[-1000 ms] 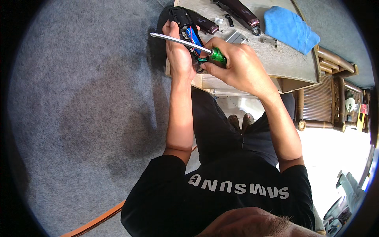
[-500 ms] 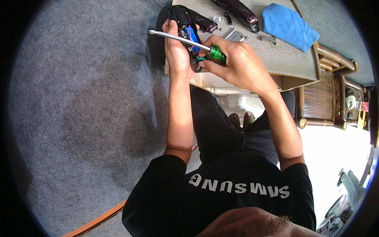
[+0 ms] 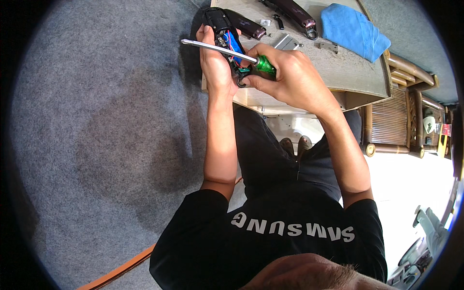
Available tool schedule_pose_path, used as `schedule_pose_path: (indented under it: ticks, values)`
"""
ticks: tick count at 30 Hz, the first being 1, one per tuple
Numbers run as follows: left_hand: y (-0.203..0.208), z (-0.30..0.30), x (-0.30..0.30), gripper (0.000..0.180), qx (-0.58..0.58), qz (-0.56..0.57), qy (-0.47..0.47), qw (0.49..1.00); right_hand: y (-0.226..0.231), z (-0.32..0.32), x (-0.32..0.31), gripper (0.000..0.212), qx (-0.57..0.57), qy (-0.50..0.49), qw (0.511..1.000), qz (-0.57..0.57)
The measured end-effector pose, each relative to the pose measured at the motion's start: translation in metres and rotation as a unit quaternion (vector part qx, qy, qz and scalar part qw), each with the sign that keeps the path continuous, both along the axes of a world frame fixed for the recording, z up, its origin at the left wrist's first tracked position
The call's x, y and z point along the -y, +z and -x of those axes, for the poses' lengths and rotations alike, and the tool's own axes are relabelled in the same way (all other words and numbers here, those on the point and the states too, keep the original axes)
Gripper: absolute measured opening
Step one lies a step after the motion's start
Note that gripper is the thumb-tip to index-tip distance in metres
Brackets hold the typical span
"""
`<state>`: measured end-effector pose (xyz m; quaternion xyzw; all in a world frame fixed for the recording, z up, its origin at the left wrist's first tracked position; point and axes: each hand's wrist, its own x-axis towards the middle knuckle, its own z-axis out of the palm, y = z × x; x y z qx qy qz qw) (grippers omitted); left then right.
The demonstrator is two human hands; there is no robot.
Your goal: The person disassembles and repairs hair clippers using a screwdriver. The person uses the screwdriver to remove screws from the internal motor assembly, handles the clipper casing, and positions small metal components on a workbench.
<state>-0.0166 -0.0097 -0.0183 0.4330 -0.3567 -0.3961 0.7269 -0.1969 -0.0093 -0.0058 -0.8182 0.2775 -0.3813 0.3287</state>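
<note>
an opened device (image 3: 227, 39) is in the left hand (image 3: 215, 67), above the near left corner of the tabletop (image 3: 338, 72).
the left hand grasps it from below and beside; the right hand (image 3: 292, 72) keeps a screwdriver (image 3: 265, 66) in its curled fingers, with fingertips at the device's near end. opening looks done: the blue battery (image 3: 236, 44) and wires are uncovered, and no cover is fitted. by the left edge, just beside the device, lies a maroon shell (image 3: 245, 24); at the right edge, a blue cloth (image 3: 355, 33). white lettering crosses the shirt (image 3: 270, 251); marks on the shell are too small to read.
</note>
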Motion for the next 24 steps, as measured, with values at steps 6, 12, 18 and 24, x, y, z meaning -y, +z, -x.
schedule_pose_path:
  ticks: [6, 12, 18, 24]
  values:
    - [-0.002, -0.004, -0.001, 0.052, -0.020, -0.016, -0.036, 0.999, -0.001, 0.002, 0.001, 0.026, -0.003, 0.015, 1.000, -0.008]
    - [-0.003, -0.007, 0.000, 0.035, -0.018, -0.002, -0.065, 0.998, -0.005, 0.000, 0.004, 0.029, 0.026, 0.017, 0.999, -0.016]
    - [-0.002, -0.004, 0.000, 0.051, -0.030, -0.007, -0.029, 0.999, -0.004, 0.000, 0.004, 0.027, 0.030, 0.021, 0.999, -0.025]
    - [0.002, 0.001, -0.002, 0.042, -0.005, 0.005, -0.020, 1.000, -0.002, 0.001, 0.004, 0.028, 0.026, 0.022, 0.999, -0.024]
